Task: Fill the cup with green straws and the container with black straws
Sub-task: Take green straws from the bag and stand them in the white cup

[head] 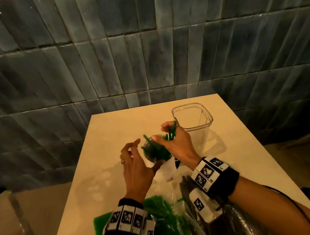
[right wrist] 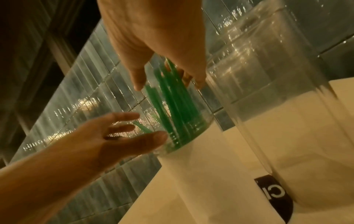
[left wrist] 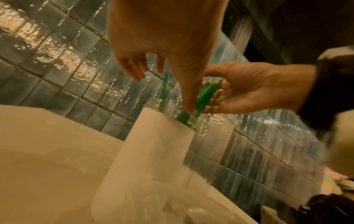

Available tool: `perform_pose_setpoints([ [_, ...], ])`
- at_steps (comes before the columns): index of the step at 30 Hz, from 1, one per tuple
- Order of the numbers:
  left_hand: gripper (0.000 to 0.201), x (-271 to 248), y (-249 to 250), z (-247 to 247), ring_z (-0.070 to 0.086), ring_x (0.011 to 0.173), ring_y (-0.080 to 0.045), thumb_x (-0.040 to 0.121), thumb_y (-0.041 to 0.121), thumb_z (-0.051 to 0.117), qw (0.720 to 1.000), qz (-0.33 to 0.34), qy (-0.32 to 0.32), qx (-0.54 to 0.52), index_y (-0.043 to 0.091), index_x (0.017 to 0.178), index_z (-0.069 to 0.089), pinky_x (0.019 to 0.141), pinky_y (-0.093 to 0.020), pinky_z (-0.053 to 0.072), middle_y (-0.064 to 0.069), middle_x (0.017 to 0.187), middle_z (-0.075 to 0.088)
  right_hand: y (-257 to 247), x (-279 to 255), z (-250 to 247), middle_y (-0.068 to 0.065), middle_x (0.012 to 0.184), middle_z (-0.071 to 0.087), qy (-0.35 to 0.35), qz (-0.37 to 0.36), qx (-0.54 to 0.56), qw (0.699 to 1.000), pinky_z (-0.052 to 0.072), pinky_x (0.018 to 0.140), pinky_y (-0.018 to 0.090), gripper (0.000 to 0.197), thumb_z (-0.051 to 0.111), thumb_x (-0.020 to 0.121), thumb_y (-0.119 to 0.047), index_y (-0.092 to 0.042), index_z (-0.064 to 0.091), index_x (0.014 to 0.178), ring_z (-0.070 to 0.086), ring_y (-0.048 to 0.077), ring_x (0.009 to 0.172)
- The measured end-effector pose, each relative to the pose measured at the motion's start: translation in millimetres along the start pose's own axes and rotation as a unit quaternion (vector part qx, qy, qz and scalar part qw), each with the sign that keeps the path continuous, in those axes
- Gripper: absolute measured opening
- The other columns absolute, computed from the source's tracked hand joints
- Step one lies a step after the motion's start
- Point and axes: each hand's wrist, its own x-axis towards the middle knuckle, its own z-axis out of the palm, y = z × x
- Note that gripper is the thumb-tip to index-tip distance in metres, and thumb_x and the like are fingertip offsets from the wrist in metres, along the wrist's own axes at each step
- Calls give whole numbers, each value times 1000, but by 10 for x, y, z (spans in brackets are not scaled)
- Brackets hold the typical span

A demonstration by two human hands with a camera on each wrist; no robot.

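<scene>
On a pale surface (head: 114, 132) set against a wall of blue-grey tiles (head: 70, 68), the person's left hand (head: 134, 164) hovered just left of a clear cup (head: 154, 153), fingers loosely spread and gripping nothing; a ring showed on one finger. The cup, wrapped low down in a white sleeve, stood near the middle of the surface and already held a cluster of green straws (head: 158, 152) leaning against its rim. Directly over the cup, the right hand (head: 175, 143) pinched a small bunch of those straws between thumb and fingers, their lower ends inside the cup. Further right and toward the wall stood a clear, square-mouthed container (head: 193, 117), no straws visible in it. At the near edge lay a pile of loose green straws (head: 166, 220) in clear wrapping, with a bundle of black straws (head: 207, 222) just to its right, partly hidden under the right forearm.
</scene>
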Motion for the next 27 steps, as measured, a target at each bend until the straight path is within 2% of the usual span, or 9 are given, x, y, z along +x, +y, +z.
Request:
perform_pose_setpoints([
  [2, 58, -185, 121, -96, 50, 103, -21, 69, 36, 80, 998, 64, 2, 2, 16, 116, 51, 78, -23, 42, -4, 118, 47, -12, -65, -93, -6, 114, 58, 29, -38, -18, 999, 42, 92, 18, 44, 76, 76, -28, -19, 53, 113, 51, 8, 107],
  [4, 45, -405, 235, -151, 49, 93, -6, 80, 43, 69, 976, 124, -177, 8, 26, 115, 48, 72, -11, 35, 10, 116, 45, -26, -137, -206, -8, 122, 54, 60, -77, -26, 995, 38, 98, 22, 49, 75, 76, -31, -20, 52, 119, 47, 6, 113],
  [5, 47, -516, 237, -134, 48, 93, -3, 81, 46, 67, 946, 148, -289, 18, 31, 119, 45, 75, -9, 36, 13, 120, 44, -33, -167, -264, -10, 124, 52, 71, -89, -26, 993, 36, 99, 21, 50, 74, 77, -31, -22, 50, 121, 44, 4, 115],
  [7, 60, -682, 198, -40, 50, 107, -9, 77, 51, 68, 886, 175, -429, 31, 36, 128, 40, 90, -18, 42, 14, 131, 40, -25, -219, -370, -16, 124, 48, 83, -103, -18, 991, 33, 98, 17, 47, 69, 82, -29, -24, 49, 124, 41, 0, 117],
  [10, 72, -820, 162, 80, 46, 119, -16, 73, 55, 70, 850, 158, -498, 67, 34, 133, 37, 100, -32, 42, 10, 136, 39, 25, -258, -445, -15, 121, 53, 50, -85, 3, 995, 39, 97, 17, 29, 55, 93, -27, -24, 53, 121, 47, 1, 114],
  [14, 57, -875, 216, 61, 47, 110, -14, 78, 47, 68, 839, 154, -513, 92, 25, 127, 47, 93, -29, 43, 3, 127, 45, 43, -185, -358, -6, 111, 62, -27, -74, -38, 996, 42, 94, 20, 25, 37, 100, -24, -20, 60, 108, 54, 7, 107],
  [19, 47, -905, 317, 14, 45, 108, -18, 84, 45, 63, 827, 150, -529, 115, 17, 120, 52, 91, -31, 43, -1, 124, 43, -105, 11, -115, 1, 120, 63, -95, -98, -114, 984, 39, 90, 18, 27, 36, 101, -22, -14, 60, 112, 55, 13, 111],
  [23, 39, -972, 236, -87, 40, 101, -8, 84, 45, 62, 851, 146, -501, 62, 21, 114, 56, 88, -24, 40, 9, 111, 39, -202, -95, -141, -1, 116, 63, -40, -179, -97, 978, 37, 83, 1, 25, 40, 100, -21, -13, 60, 113, 52, 2, 103],
  [27, 37, -1011, 110, -212, 42, 99, -7, 82, 47, 64, 871, 129, -472, 39, 21, 107, 57, 89, -22, 44, 8, 112, 39, 79, -558, -338, -5, 92, 61, -51, -181, -63, 980, 48, 76, 16, 14, 45, 98, -19, -16, 58, 98, 58, 6, 84],
])
